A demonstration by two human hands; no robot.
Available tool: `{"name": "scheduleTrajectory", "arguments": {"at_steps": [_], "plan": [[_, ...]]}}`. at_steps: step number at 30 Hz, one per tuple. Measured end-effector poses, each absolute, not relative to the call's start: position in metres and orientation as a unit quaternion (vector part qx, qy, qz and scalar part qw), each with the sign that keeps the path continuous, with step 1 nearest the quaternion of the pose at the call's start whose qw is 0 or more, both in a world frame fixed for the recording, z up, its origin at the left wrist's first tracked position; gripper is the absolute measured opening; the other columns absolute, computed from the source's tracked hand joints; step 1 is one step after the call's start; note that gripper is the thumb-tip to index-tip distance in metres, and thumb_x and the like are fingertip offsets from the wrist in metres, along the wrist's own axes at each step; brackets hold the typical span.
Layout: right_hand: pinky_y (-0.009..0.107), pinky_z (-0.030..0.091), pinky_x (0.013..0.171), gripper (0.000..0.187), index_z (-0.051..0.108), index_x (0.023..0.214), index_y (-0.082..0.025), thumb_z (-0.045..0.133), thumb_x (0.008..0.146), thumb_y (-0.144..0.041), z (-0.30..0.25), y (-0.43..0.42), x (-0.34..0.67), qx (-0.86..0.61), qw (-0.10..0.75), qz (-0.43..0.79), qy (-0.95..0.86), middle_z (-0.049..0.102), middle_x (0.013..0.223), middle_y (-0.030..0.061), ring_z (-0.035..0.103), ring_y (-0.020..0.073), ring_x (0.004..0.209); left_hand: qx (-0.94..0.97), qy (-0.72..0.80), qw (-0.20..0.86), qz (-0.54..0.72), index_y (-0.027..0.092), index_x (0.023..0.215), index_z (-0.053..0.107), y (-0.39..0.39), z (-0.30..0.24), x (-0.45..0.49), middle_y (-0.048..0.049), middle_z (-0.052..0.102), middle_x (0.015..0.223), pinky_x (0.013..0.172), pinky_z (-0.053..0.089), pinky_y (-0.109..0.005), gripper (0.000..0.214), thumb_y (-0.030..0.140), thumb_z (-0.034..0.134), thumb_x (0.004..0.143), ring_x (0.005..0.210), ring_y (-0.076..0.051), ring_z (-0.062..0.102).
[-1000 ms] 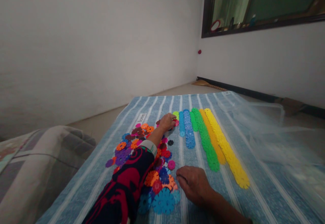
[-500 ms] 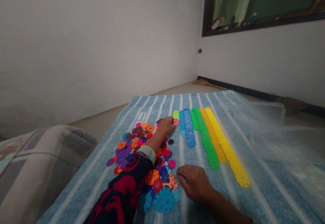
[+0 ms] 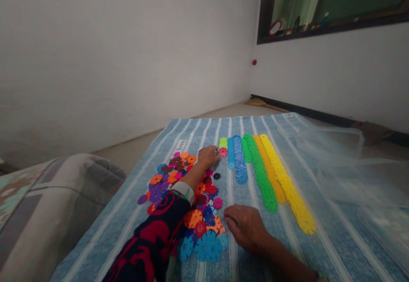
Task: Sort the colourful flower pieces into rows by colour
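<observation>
My left hand (image 3: 208, 157) reaches over the far end of a pile of colourful snowflake discs (image 3: 159, 188). Its fingers are bent but look loosened, and the tips are just left of a pinkish-red snowflake disc (image 3: 223, 151). That disc lies at the near end of a short lime-green row (image 3: 223, 141). Near the pile's right edge, my right hand (image 3: 246, 226) rests on the cloth with its fingers curled closed; anything inside them is hidden. Overlapping discs form rows to the right: blue (image 3: 240, 162), green (image 3: 263, 179), orange (image 3: 271, 173) and yellow (image 3: 287, 184).
A striped blue cloth (image 3: 128, 214) covers the work surface. Clear plastic containers (image 3: 338, 145) stand along its right side. A small black disc (image 3: 217, 176) lies between pile and rows. Draped fabric (image 3: 73, 188) is at the left, with a white wall (image 3: 128, 60) behind.
My left hand has drawn slightly left from the pinkish-red disc, which now shows more fully below the lime-green row. The right hand stays curled in place. The view has shifted slightly.
</observation>
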State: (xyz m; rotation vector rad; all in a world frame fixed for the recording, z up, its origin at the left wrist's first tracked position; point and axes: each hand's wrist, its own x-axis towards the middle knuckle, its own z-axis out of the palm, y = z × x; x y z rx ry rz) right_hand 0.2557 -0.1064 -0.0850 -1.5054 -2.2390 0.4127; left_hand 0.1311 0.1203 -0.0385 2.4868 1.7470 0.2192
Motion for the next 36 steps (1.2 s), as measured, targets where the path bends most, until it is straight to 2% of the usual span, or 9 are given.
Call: {"name": "scheduleTrajectory", "arguments": {"at_steps": [4, 9, 12, 17, 22, 28, 36], "plan": [[0.025, 0.035, 0.066, 0.019, 0.065, 0.085, -0.021, 0.047, 0.091, -0.022, -0.086, -0.107, 0.256, -0.541, 0.205, 0.154, -0.801, 0.071, 0.085, 0.0028, 0.065, 0.0160, 0.078, 0.832, 0.549, 0.056, 0.056, 0.025, 0.089, 0.074, 0.116, -0.034, 0.113, -0.0034, 0.071, 0.103, 0.085, 0.046, -0.027, 0.017, 0.028, 0.064, 0.076, 0.102, -0.021, 0.064], [0.025, 0.035, 0.067, 0.020, 0.066, 0.085, -0.021, 0.047, 0.091, -0.020, -0.086, -0.107, 0.256, -0.543, 0.211, 0.156, -0.798, 0.071, 0.084, 0.0028, 0.065, 0.0160, 0.080, 0.851, 0.517, 0.066, 0.059, 0.025, 0.079, 0.075, 0.109, -0.032, 0.093, -0.0014, 0.072, 0.106, 0.088, 0.046, -0.025, 0.014, 0.020, 0.065, 0.071, 0.113, -0.021, 0.060], [0.025, 0.035, 0.067, 0.020, 0.066, 0.085, -0.021, 0.047, 0.091, -0.020, -0.087, -0.107, 0.256, -0.545, 0.215, 0.155, -0.795, 0.071, 0.084, 0.0026, 0.065, 0.0157, 0.079, 0.855, 0.510, 0.069, 0.061, 0.025, 0.081, 0.075, 0.104, -0.033, 0.080, -0.0008, 0.073, 0.103, 0.087, 0.047, -0.024, 0.015, 0.021, 0.065, 0.071, 0.106, -0.020, 0.063], [0.024, 0.036, 0.068, 0.020, 0.065, 0.083, -0.021, 0.046, 0.091, -0.020, -0.090, -0.108, 0.256, -0.542, 0.230, 0.156, -0.793, 0.071, 0.083, 0.0022, 0.064, 0.0151, 0.078, 0.828, 0.553, 0.054, 0.072, 0.024, 0.095, 0.074, 0.092, -0.035, 0.055, -0.0015, 0.074, 0.099, 0.082, 0.048, -0.025, 0.022, 0.025, 0.063, 0.076, 0.093, -0.018, 0.065], [0.024, 0.036, 0.069, 0.020, 0.065, 0.085, -0.021, 0.047, 0.091, -0.020, -0.087, -0.109, 0.258, -0.536, 0.241, 0.163, -0.792, 0.071, 0.084, 0.0019, 0.064, 0.0146, 0.079, 0.796, 0.602, 0.020, 0.065, 0.022, 0.085, 0.074, 0.083, -0.031, 0.034, -0.0044, 0.074, 0.093, 0.082, 0.047, -0.025, 0.017, 0.023, 0.058, 0.079, 0.094, -0.020, 0.065], [0.024, 0.036, 0.069, 0.021, 0.066, 0.086, -0.021, 0.045, 0.092, -0.021, -0.090, -0.109, 0.259, -0.537, 0.247, 0.162, -0.790, 0.070, 0.084, 0.0019, 0.064, 0.0154, 0.079, 0.786, 0.615, -0.011, 0.056, 0.019, 0.087, 0.072, 0.061, -0.029, 0.022, -0.0094, 0.072, 0.100, 0.086, 0.046, -0.030, 0.022, 0.020, 0.051, 0.083, 0.101, -0.023, 0.063], [0.024, 0.037, 0.071, 0.021, 0.067, 0.087, -0.020, 0.046, 0.091, -0.020, -0.090, -0.111, 0.260, -0.538, 0.250, 0.163, -0.788, 0.071, 0.085, 0.0019, 0.065, 0.0157, 0.080, 0.758, 0.651, 0.000, 0.042, 0.017, 0.081, 0.070, 0.030, -0.026, 0.011, -0.0107, 0.071, 0.090, 0.083, 0.046, -0.028, 0.020, 0.018, 0.051, 0.082, 0.094, -0.021, 0.064]]}}
